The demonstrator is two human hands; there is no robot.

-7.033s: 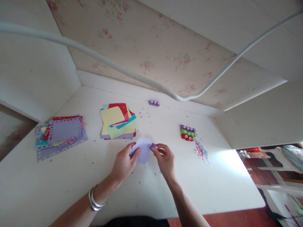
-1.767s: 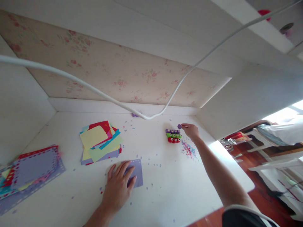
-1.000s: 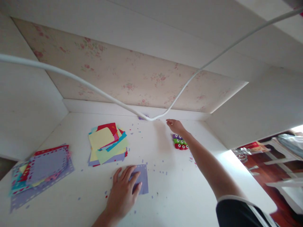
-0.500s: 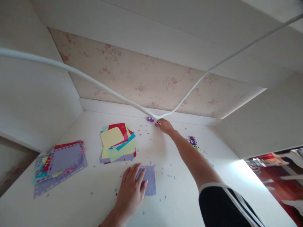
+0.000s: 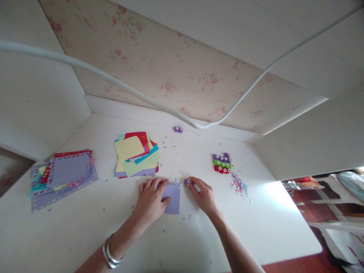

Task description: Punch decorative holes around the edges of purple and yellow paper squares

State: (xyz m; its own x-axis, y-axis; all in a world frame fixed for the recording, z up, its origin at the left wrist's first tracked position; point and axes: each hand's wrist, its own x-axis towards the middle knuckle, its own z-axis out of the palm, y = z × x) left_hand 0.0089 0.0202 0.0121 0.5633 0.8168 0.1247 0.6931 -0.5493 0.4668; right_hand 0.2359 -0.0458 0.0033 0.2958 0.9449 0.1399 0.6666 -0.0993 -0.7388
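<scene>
Right hand (image 5: 205,196) back from wall (image 5: 167,85), fingertips gripping purple eyed piece (image 5: 186,182) just beside purple sheet (image 5: 173,201). Left hand (image 5: 150,200) still on sheet, fingers loosely open.

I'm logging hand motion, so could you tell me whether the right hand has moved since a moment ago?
Yes, the right hand has moved away from the back wall, to beside the purple sheet.

Desk (image 5: 247,235): white, smooth, slight sheen. Sheets in stack (image 5: 129,147): paper, matt. Bangles (image 5: 110,253): shiny silver metal. Punch (image 5: 186,182): purple, looks plastic (glossy eye). Cable (image 5: 136,93): smooth white.
</scene>
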